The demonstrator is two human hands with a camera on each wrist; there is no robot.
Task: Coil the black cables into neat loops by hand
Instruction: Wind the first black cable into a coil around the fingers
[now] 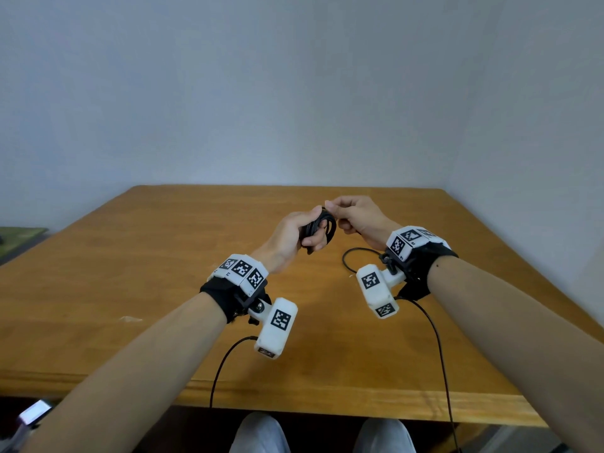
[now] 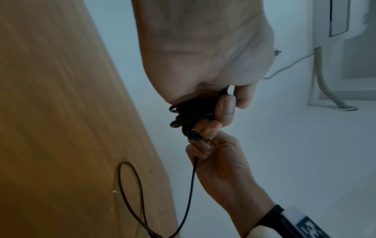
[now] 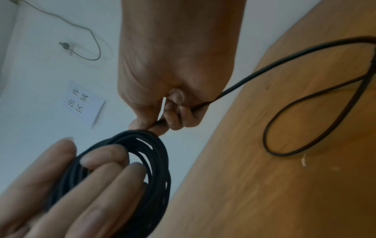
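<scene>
My left hand [image 1: 304, 232] is raised above the wooden table, its fingers curled round a coil of black cable [image 1: 323, 225] with several loops. In the right wrist view the coil [image 3: 146, 154] lies across the left fingers [image 3: 105, 162]. My right hand [image 1: 346, 212] pinches the cable's free strand [image 3: 234, 87] right at the top of the coil. From that pinch the strand drops to a loose loop [image 1: 347, 260] lying on the table [image 1: 147, 273]. The left wrist view shows the coil [image 2: 183, 119] under my left palm, with the right hand [image 2: 219, 159] just beyond it.
Thin black leads [image 1: 222, 364] hang from both wrist cameras over the table's near edge. A grey wall stands behind the table. A lit phone [image 1: 34, 413] sits at the lower left. A paper label [image 3: 85, 99] and a grey cord [image 3: 89, 35] are on the wall.
</scene>
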